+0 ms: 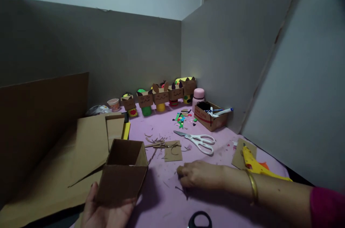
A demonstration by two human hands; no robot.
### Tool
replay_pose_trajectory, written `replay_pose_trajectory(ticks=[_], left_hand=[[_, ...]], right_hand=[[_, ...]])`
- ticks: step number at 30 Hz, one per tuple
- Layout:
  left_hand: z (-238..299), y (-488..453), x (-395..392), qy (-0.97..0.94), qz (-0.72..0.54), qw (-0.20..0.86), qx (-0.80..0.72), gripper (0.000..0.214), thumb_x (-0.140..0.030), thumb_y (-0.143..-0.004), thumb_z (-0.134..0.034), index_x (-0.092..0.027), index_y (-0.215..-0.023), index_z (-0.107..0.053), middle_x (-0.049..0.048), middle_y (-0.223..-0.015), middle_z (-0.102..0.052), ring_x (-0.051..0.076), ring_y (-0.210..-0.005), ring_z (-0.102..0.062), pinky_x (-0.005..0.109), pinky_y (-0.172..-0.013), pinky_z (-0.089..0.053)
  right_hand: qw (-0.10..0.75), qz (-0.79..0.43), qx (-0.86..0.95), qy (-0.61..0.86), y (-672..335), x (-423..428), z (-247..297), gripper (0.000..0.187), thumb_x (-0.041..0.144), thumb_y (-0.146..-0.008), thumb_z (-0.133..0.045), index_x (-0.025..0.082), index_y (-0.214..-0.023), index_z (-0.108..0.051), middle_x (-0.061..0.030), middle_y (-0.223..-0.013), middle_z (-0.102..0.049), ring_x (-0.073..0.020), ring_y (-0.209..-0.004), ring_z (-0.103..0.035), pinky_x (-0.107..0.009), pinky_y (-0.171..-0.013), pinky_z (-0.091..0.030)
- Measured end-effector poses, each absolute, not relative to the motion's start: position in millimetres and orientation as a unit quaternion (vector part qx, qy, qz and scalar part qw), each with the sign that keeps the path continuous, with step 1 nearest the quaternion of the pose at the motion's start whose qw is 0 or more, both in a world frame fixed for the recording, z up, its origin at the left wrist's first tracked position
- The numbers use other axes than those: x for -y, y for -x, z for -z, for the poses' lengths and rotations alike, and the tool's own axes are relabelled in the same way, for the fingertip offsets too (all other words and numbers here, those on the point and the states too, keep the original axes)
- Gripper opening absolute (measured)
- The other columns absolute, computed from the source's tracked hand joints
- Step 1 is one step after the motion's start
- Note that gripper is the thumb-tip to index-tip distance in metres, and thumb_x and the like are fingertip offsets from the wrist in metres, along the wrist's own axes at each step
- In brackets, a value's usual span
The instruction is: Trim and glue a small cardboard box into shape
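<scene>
My left hand (pixel 109 215) supports a small open-topped cardboard box (pixel 120 183) from below, its thumb at the box's left side. My right hand (pixel 198 174) rests low over the pink tabletop (pixel 167 199), fingers curled together and pointing left. Whatever lies between those fingertips is hidden. Just beyond it are a square cardboard piece (pixel 173 153) with thin cardboard strips on it, and white-handled scissors (pixel 201 141) with spread handles. A black scissor handle (pixel 199 217) shows at the bottom edge.
Large cardboard sheets (pixel 88 141) cover the left side. Several cardboard animal-faced figures (pixel 161 97) line the back, near a pink bottle (pixel 198 99). A box of pens (pixel 211 118), coloured paper cutouts (pixel 181 119) and a yellow glue gun (pixel 252 161) are on the right.
</scene>
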State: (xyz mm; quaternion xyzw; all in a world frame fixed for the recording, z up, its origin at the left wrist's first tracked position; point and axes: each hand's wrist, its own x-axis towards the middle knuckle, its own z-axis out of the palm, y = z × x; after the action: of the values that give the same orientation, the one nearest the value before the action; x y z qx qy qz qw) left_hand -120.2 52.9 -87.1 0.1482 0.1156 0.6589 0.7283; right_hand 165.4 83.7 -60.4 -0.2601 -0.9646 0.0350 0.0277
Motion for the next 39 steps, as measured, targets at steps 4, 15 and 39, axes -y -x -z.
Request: replay_pose_trajectory(ticks=[4,15,39], left_hand=[[87.2,121.9,-52.9,-0.158,-0.652,0.734,-0.104,0.031,-0.03,-0.09,-0.057,-0.03,-0.12,-0.067,0.0104,-0.12,-0.071,0.036,-0.105,-0.068,0.056,-0.086,-0.054],[79.0,111.4,-50.4,-0.177,-0.655,0.729,-0.09,0.029,-0.033,-0.088,-0.059,-0.02,-0.111,-0.073,0.0148,-0.116,-0.071,0.036,-0.105,-0.068,0.056,-0.089,-0.053],[74.3,83.2,-32.2,-0.141,-0.551,0.813,-0.123,0.036,-0.035,-0.082,-0.069,-0.033,-0.117,-0.069,0.0012,-0.106,-0.079,0.023,-0.105,-0.07,0.031,-0.1,-0.049]], right_hand=[[0.088,-0.043,0.934,0.345,-153.5,-118.5,33.0,0.017,0.006,-0.09,-0.055,0.015,-0.102,-0.064,-0.0049,-0.099,-0.067,-0.0158,-0.084,-0.061,-0.025,-0.068,-0.046],[0.054,-0.131,0.872,0.47,-149.3,-49.8,69.2,0.021,0.026,-0.074,-0.071,0.012,-0.089,-0.07,-0.0168,-0.086,-0.075,-0.0282,-0.068,-0.069,-0.031,-0.055,-0.041],[0.437,-0.565,0.559,0.422,-115.7,-81.1,84.7,0.046,0.063,-0.08,-0.057,0.017,-0.072,-0.056,0.0044,-0.056,-0.051,-0.0088,-0.045,-0.043,-0.02,-0.044,-0.034]])
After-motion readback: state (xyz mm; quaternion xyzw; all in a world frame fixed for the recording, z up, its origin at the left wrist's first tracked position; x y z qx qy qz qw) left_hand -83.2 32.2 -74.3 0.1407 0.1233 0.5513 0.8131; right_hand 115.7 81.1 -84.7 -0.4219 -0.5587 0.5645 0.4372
